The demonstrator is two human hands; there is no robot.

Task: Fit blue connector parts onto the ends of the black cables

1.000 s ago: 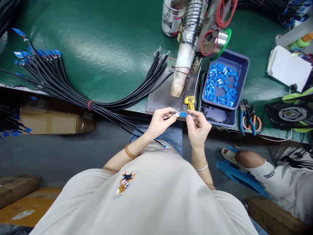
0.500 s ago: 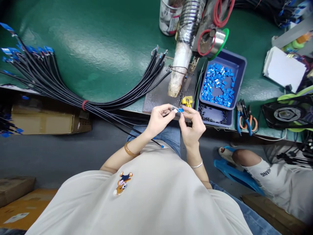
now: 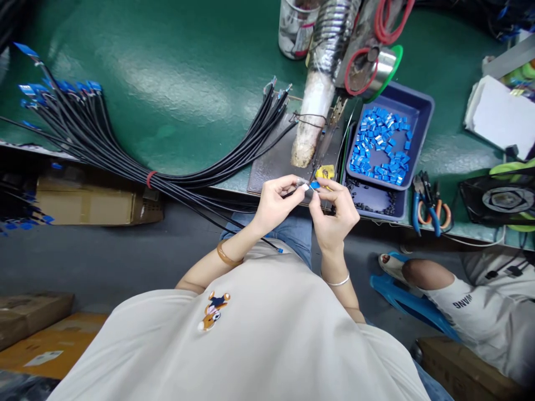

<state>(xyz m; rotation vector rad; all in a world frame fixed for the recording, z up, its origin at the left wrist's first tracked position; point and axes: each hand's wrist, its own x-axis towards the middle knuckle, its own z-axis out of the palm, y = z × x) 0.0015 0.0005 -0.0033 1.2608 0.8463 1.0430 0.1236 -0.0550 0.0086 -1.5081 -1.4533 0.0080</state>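
My left hand (image 3: 276,203) is closed in a pinch on a small greyish cable end, whose fine wires are too small to make out. Facing it, my right hand (image 3: 336,213) pinches a small blue connector (image 3: 314,185) between thumb and fingers. The two pieces meet between my fingertips, just off the bench edge; whether they are joined I cannot tell. Black cables (image 3: 184,181), bundled with a red tie (image 3: 150,179), run across the bench at my left. One cable with a blue end (image 3: 280,250) lies over my lap.
A blue-grey tray (image 3: 422,120) of blue connectors sits on another tray (image 3: 378,209) with small black parts. Pliers (image 3: 425,206) and a fan (image 3: 501,197) lie further right. A foil-wrapped duct (image 3: 311,111) and a solder spool (image 3: 382,72) stand ahead. Someone's knee (image 3: 428,274) shows at the right.
The whole view has shifted a little, so the bench and trays appear slightly further right. My hands keep their pinch on the cable end and blue connector.
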